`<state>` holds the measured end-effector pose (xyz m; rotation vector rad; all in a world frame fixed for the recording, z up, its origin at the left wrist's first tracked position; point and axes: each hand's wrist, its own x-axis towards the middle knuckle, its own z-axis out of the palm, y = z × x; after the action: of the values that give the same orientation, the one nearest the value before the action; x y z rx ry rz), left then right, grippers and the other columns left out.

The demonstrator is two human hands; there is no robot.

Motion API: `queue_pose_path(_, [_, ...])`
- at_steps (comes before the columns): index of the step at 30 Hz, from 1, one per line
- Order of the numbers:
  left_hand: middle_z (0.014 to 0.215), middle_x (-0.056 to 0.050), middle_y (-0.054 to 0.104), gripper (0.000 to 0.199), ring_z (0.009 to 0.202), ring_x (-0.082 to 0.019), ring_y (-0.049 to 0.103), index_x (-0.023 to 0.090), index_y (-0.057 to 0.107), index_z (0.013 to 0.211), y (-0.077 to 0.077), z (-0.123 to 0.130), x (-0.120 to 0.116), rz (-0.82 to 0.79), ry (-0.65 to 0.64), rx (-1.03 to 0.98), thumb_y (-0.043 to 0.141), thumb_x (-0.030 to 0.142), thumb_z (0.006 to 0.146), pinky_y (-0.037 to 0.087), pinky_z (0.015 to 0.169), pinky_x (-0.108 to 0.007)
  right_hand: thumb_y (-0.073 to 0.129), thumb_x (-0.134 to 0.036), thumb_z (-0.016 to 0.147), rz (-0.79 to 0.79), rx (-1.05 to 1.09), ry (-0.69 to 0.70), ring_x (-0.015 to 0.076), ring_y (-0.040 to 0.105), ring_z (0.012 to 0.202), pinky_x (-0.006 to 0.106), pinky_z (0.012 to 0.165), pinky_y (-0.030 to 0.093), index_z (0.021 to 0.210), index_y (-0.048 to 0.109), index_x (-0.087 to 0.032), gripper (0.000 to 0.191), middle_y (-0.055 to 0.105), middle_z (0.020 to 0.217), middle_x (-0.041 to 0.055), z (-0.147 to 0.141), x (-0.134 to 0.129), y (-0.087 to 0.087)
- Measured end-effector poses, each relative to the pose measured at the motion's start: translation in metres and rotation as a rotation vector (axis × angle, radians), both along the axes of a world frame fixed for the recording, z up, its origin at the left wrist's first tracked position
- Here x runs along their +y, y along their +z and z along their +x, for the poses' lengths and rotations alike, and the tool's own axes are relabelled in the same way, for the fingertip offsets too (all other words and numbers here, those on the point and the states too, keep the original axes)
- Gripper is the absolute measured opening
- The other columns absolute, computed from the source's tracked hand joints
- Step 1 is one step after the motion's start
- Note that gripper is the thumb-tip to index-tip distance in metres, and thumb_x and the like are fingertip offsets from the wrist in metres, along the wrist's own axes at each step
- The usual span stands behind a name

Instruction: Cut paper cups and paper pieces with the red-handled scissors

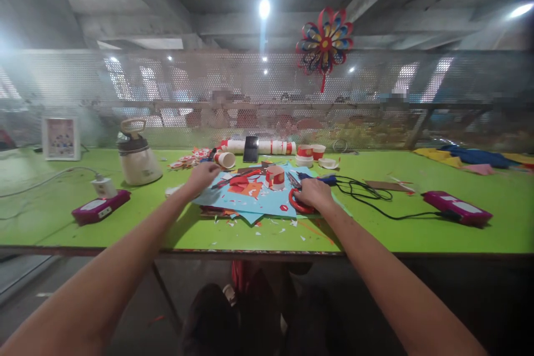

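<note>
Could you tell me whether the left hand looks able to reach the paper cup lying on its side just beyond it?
Probably yes: the left hand is already stretched out close to the tipped paper cup, and nothing visible stands between them.

Both forearms were bare, no sleeves, watch or rings showing; dark trousers covered the knees under the table's near edge.
</note>
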<state>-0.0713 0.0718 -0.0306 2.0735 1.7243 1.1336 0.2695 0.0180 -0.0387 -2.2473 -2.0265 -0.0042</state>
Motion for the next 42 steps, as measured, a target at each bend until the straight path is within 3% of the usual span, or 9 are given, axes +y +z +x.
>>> queue_pose_path(5, [0.120,-0.009,0.059,0.030,0.099,-0.022,0.060,0.018,0.057,0.117,-0.018,0.052,0.018,-0.076,-0.134,0.218,0.055,0.032,0.090,0.052,0.083,-0.042,0.058,-0.032,0.092,0.026,0.104,0.020,0.0218,0.063,0.099,0.043,0.082,0.053,0.118,0.057,-0.017,0.031,0.061,0.118,0.0076,0.007,0.005,-0.002])
queue_pose_path(12, [0.118,-0.009,0.059,0.029,0.098,-0.021,0.060,0.018,0.058,0.115,-0.025,0.052,0.025,-0.024,-0.163,0.320,0.054,0.033,0.090,0.052,0.083,-0.042,0.059,-0.031,0.092,0.076,0.314,0.009,0.0231,0.061,0.103,0.044,0.085,0.052,0.122,0.056,-0.018,0.033,0.059,0.123,0.0081,0.018,0.020,-0.006])
queue_pose_path(15, [0.107,-0.009,0.063,0.026,0.095,-0.022,0.060,0.016,0.063,0.103,-0.023,0.052,0.025,0.028,-0.160,0.291,0.061,0.035,0.085,0.049,0.085,-0.042,0.059,-0.030,0.092,0.087,0.406,-0.005,0.0233,0.061,0.103,0.044,0.086,0.052,0.120,0.057,-0.018,0.031,0.059,0.122,0.0078,0.023,0.025,-0.003])
queue_pose_path(19, [0.093,-0.008,0.065,0.024,0.091,-0.027,0.060,0.016,0.068,0.091,-0.018,0.050,0.022,0.140,-0.149,0.168,0.073,0.028,0.070,0.046,0.086,-0.042,0.059,-0.030,0.092,0.085,0.553,-0.013,0.0216,0.064,0.096,0.040,0.080,0.054,0.115,0.059,-0.016,0.028,0.063,0.115,0.0063,0.030,0.027,0.003])
queue_pose_path(24, [0.097,-0.008,0.066,0.029,0.090,-0.024,0.061,0.018,0.067,0.095,-0.012,0.049,0.016,0.249,-0.212,-0.022,0.072,0.028,0.068,0.048,0.085,-0.040,0.059,-0.028,0.092,0.121,0.782,-0.013,0.0176,0.066,0.086,0.035,0.072,0.056,0.113,0.059,-0.015,0.025,0.064,0.108,0.0054,0.034,0.025,0.007])
queue_pose_path(29, [0.097,-0.008,0.068,0.039,0.085,-0.021,0.062,0.018,0.066,0.097,-0.002,0.056,0.001,0.272,-0.276,-0.223,0.075,0.037,0.065,0.050,0.080,-0.036,0.057,-0.028,0.093,0.257,1.045,0.058,0.0137,0.065,0.074,0.029,0.062,0.056,0.112,0.058,-0.015,0.023,0.065,0.099,0.0036,0.029,0.015,0.006])
queue_pose_path(36, [0.073,-0.002,0.066,0.030,0.065,-0.014,0.057,0.017,0.071,0.088,0.007,0.064,-0.015,0.116,-0.297,-0.525,0.079,0.031,0.062,0.046,0.062,-0.026,0.054,-0.032,0.093,0.309,1.345,0.332,0.0145,0.065,0.073,0.033,0.068,0.055,0.099,0.060,-0.015,0.019,0.065,0.089,0.0018,0.016,-0.005,0.014])
queue_pose_path(40, [0.057,0.002,0.057,0.021,0.052,-0.009,0.049,0.014,0.071,0.076,0.007,0.070,-0.021,-0.033,-0.368,-0.745,0.075,0.033,0.067,0.040,0.052,-0.023,0.055,-0.020,0.078,0.242,1.365,0.502,0.0173,0.065,0.077,0.035,0.078,0.052,0.083,0.056,-0.019,0.006,0.063,0.080,-0.0008,0.001,-0.025,0.023])
queue_pose_path(42, [0.060,0.002,0.060,0.022,0.054,-0.009,0.051,0.015,0.070,0.075,0.009,0.071,-0.023,-0.094,-0.387,-0.872,0.077,0.032,0.064,0.042,0.054,-0.023,0.059,-0.013,0.066,0.185,1.314,0.528,0.0187,0.063,0.077,0.032,0.075,0.050,0.089,0.058,-0.020,0.024,0.062,0.076,-0.0012,-0.005,-0.032,0.029])
